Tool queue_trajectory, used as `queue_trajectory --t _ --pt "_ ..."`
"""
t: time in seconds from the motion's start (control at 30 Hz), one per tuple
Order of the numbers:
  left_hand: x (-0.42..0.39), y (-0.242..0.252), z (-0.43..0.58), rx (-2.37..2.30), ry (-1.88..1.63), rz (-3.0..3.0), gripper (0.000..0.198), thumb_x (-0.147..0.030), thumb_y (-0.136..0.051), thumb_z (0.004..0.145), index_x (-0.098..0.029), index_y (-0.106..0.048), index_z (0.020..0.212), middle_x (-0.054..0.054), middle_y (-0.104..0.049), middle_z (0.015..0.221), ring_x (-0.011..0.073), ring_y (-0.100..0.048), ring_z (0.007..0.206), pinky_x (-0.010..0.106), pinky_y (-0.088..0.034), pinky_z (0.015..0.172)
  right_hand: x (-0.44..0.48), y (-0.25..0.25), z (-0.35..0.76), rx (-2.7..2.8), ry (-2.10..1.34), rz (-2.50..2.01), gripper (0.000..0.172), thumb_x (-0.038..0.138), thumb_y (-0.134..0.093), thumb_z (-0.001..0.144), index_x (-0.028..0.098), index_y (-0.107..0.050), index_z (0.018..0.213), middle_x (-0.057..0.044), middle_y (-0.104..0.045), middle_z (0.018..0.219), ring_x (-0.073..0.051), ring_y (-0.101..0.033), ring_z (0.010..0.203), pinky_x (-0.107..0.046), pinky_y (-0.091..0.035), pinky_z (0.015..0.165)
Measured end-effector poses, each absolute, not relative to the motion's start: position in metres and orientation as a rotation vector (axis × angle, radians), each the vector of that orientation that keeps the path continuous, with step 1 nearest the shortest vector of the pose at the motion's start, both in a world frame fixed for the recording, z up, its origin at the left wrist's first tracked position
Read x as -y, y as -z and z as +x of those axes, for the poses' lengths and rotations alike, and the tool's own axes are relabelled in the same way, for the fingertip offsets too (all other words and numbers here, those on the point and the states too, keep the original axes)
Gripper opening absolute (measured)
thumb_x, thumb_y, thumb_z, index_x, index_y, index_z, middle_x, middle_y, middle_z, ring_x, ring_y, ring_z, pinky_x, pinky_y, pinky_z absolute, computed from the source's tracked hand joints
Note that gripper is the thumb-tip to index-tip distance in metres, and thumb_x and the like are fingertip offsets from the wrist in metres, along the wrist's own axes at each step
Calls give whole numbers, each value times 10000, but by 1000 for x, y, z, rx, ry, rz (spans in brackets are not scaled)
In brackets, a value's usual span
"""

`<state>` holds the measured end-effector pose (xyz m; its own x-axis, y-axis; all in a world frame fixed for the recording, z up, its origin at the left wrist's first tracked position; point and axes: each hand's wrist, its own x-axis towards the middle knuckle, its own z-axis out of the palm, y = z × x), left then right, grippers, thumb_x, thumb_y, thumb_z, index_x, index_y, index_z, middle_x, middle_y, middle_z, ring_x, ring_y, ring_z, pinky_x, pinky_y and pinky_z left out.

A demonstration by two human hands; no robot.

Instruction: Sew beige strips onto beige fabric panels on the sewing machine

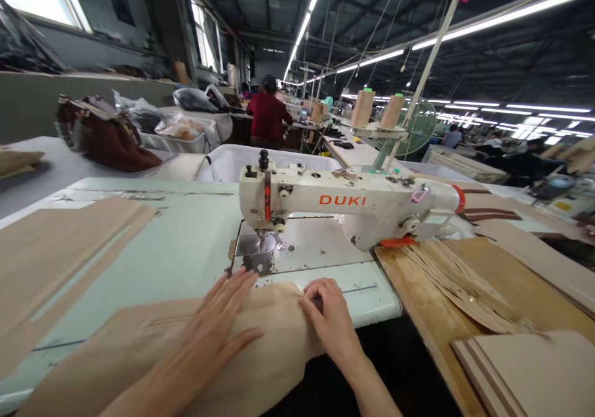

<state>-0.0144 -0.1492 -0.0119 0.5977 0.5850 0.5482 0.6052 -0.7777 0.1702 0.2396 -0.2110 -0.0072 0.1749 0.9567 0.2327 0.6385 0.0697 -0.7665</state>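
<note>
A large beige fabric piece (274,349) lies across the front of the pale green sewing table and hangs over its edge. My left hand (218,324) rests flat on it, fingers stretched toward the needle area. At the piece's right corner, my right hand (328,308) pinches the edge between thumb and fingers. Just beyond both hands stands a white sewing machine (316,197) marked DUKI. Its needle and presser foot (263,237) are above the metal plate, with the fabric lying in front of them.
More beige pieces (69,237) lie on the left of the table. A wooden board (395,274) at right carries thin strips (460,287) and stacked panels (534,367). Thread cones (362,108) stand behind the machine. A brown handbag (106,135) sits back left; a person in dark red (269,116) is further off.
</note>
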Motion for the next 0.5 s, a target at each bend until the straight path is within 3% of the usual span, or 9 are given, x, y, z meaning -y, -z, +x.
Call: queue_trajectory --t 0.1,0.17,0.23,0.3,0.4,0.43,0.5 --pt "152 10 15 1111 1005 -2853 543 -490 -566 962 -192 -471 1406 132 -643 1303 290 -602 1210 452 -532 983 219 -11 239 1484 -745 -1467 167 312 -527 970 196 -543 850 -27 -644 917 -171 -603 886 -287 -466 803" --pt "157 7 21 1208 1086 -2936 305 -407 -612 953 -219 -601 1194 81 -703 1113 255 -661 1051 388 -576 869 229 -20 238 1519 -855 -1334 218 382 -555 968 196 -557 855 -33 -661 941 -164 -620 910 -265 -474 810" --pt "166 -1 20 1160 1211 -3031 96 -300 -601 966 -221 -621 916 27 -687 879 200 -666 854 306 -572 735 240 -27 237 1570 -1030 -1155 297 468 -624 927 191 -579 829 -40 -683 923 -168 -646 897 -265 -491 809" --pt "180 -13 14 909 1337 -3078 192 -190 -550 986 -212 -564 796 -2 -635 744 158 -626 720 278 -546 689 250 -30 237 1458 -1245 -1026 401 587 -562 933 190 -582 875 -47 -691 862 -160 -670 753 -265 -525 686" --pt "202 -29 -2 473 1242 -3054 203 -91 -455 1004 -199 -607 922 20 -702 824 156 -664 781 335 -556 867 261 -32 235 1290 -1287 -1159 437 581 -385 1010 197 -590 1052 -61 -680 917 -123 -636 600 -213 -483 483" --pt "208 -32 -8 373 1135 -3036 231 -86 -421 1012 -190 -627 995 39 -735 902 172 -689 877 356 -544 944 264 -34 234 1351 -1231 -1247 392 526 -396 1025 207 -612 1099 -67 -671 990 -118 -643 645 -207 -492 502" --pt "217 -34 -19 279 974 -2979 291 -94 -366 1026 -161 -635 1114 77 -755 1063 208 -667 1109 383 -505 1048 270 -40 229 1584 -1115 -1338 272 395 -488 1017 251 -662 1169 -60 -641 1126 -134 -660 863 -235 -545 711"
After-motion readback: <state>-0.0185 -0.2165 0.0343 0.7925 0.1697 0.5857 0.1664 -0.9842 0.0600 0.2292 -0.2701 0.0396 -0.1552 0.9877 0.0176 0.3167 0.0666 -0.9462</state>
